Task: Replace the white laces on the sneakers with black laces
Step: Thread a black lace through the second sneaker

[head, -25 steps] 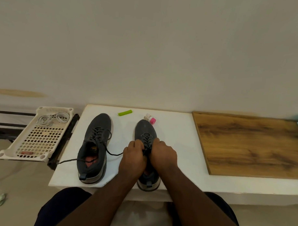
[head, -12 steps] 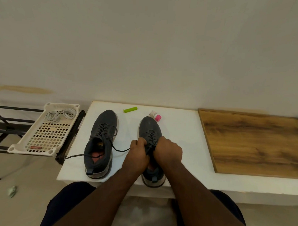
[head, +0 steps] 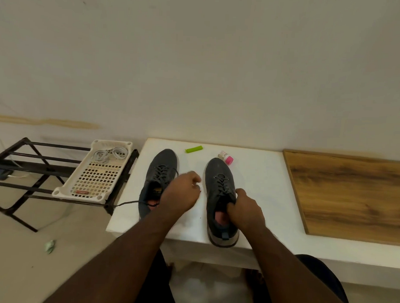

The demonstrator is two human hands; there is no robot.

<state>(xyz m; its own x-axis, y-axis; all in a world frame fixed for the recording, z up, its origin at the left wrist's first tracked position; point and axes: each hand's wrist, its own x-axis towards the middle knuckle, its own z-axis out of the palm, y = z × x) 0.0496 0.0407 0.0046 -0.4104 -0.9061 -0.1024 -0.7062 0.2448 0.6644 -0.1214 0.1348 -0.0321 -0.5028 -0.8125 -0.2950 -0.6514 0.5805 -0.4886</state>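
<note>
We see two dark grey sneakers side by side on the white table [head: 257,176], both with their long axes running near to far, toes toward the wall and heels toward the near edge. The right sneaker [head: 220,181] has its heel just over that edge; its black laces [head: 222,185] are threaded up the tongue. The right hand [head: 245,209] grips this shoe at the collar, fingers curled into the opening. How deep they reach we cannot tell.

The left sneaker [head: 161,170] lies to the left, apart from the other. The left hand [head: 181,192] hovers over its opening and the gap between the shoes, fingers loosely curled; whether it pinches anything is too blurred for us to say. The wrist hides the shoe's near half. A loose black lace end [head: 127,203] trails left from it past the table's left edge.

At the far edge lie a green cap-like piece [head: 194,149] and a small pink-topped bottle [head: 226,157], the bottle just beside the right toe. Bare white surface lies to the right of the shoes, up to the wooden board [head: 351,195], which the picture's right edge cuts off.

Left of the table, a white perforated tray [head: 96,175] rests on a dark metal rack [head: 24,165], holding the coiled white laces [head: 110,154] at its far end.
</note>
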